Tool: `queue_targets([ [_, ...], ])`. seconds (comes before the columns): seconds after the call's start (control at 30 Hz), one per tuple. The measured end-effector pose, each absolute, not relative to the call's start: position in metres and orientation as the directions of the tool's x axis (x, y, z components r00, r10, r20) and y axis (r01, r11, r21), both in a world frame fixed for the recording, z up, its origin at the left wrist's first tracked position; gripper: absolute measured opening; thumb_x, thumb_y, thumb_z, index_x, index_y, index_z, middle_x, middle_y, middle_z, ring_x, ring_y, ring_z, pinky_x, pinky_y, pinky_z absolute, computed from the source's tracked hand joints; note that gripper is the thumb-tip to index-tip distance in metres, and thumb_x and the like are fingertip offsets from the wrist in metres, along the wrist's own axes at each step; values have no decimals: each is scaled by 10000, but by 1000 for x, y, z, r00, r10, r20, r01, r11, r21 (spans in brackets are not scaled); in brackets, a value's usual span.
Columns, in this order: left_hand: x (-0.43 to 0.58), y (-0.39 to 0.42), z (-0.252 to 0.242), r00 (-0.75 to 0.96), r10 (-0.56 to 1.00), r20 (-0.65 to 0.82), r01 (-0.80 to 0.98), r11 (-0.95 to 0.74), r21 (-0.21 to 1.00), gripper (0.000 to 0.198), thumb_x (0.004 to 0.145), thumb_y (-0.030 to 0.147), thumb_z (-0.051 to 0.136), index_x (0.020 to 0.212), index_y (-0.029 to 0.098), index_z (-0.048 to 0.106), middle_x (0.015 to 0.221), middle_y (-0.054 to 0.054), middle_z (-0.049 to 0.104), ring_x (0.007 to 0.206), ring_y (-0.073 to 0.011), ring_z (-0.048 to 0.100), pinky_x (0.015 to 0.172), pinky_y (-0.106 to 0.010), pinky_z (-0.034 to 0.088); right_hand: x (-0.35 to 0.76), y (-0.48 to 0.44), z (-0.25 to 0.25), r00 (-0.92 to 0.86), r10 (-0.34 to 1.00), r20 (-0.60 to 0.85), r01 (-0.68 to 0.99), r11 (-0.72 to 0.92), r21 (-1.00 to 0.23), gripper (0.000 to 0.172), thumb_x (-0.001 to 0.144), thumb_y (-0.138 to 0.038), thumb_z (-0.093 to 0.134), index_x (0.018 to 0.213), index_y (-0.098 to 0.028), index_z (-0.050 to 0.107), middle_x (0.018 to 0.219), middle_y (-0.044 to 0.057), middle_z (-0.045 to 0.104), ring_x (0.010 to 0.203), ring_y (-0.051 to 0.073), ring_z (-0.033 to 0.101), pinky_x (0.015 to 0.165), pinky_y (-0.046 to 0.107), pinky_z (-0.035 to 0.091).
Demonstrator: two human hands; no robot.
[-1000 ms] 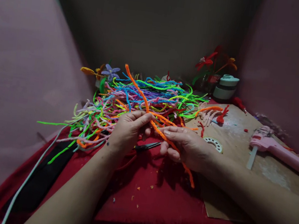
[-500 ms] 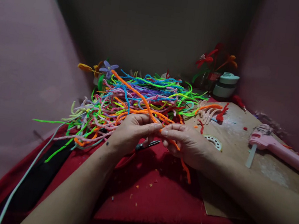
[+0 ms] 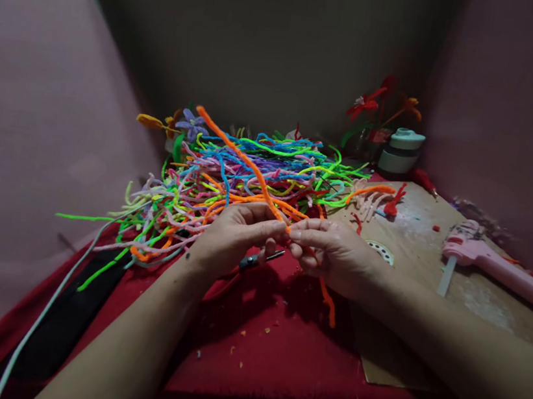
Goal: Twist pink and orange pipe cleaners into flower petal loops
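An orange pipe cleaner is pinched between my two hands, which meet fingertip to fingertip over the red cloth. My left hand is closed on it with thumb and forefinger, and its long end slants up to the left. My right hand pinches it close beside the left fingertips. Another orange length hangs below my right hand; whether it is the same piece is hidden by the fingers. A tool with a dark handle and metal tip lies under my hands, partly covered.
A heap of multicoloured pipe cleaners spreads behind my hands. On the right, a pink glue gun rests on a brown board. Pipe-cleaner flowers and a lidded container stand at the back. A pale cable runs along the left.
The long upper end of the orange pipe cleaner has swung up and slightly left. Both hands keep their pinch at nearly the same spot.
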State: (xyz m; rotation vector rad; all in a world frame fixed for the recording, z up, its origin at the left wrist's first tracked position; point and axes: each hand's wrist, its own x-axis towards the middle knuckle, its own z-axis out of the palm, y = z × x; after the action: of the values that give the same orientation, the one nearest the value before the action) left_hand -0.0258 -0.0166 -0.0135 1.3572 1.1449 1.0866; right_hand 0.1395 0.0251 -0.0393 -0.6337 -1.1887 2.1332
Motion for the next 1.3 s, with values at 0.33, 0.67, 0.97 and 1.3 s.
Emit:
queue_targets([
  [0.33, -26, -13, -15, -46, 998, 51, -84, -54, 995, 140, 739, 236, 657, 683, 123, 596, 549, 30, 548, 447, -49, 479, 409, -152, 364, 138, 24, -39, -710, 681, -181, -209, -449, -869, 105, 701, -182, 648, 671, -116, 571, 556, 10, 599, 370, 33, 418, 323, 143, 220],
  [0.67, -23, -15, -15, -44, 998, 48, -88, -52, 995, 169, 758, 275, 650, 698, 133, 581, 510, 34, 524, 435, -44, 464, 424, -149, 350, 139, 25, -39, -789, 587, -185, -151, -476, -866, 86, 781, -156, 560, 745, -93, 607, 557, 27, 607, 346, 50, 453, 299, 140, 300],
  [0.97, -27, -9, -9, -301, 947, 109, -214, -179, 960, 124, 726, 201, 659, 697, 128, 563, 481, 64, 436, 386, -23, 365, 368, -132, 300, 140, 25, -39, -804, 558, -206, -108, -478, -871, 107, 774, -156, 547, 799, -81, 619, 577, 37, 620, 359, 58, 469, 302, 146, 317],
  [1.3, -25, -15, -15, 9, 1000, 15, -12, -14, 1000, 207, 726, 327, 672, 707, 123, 637, 515, 12, 562, 448, -71, 509, 426, -169, 379, 140, 23, -37, -815, 555, -166, -183, -519, -835, 88, 756, -173, 588, 735, -89, 605, 583, 46, 623, 390, 53, 472, 321, 140, 295],
])
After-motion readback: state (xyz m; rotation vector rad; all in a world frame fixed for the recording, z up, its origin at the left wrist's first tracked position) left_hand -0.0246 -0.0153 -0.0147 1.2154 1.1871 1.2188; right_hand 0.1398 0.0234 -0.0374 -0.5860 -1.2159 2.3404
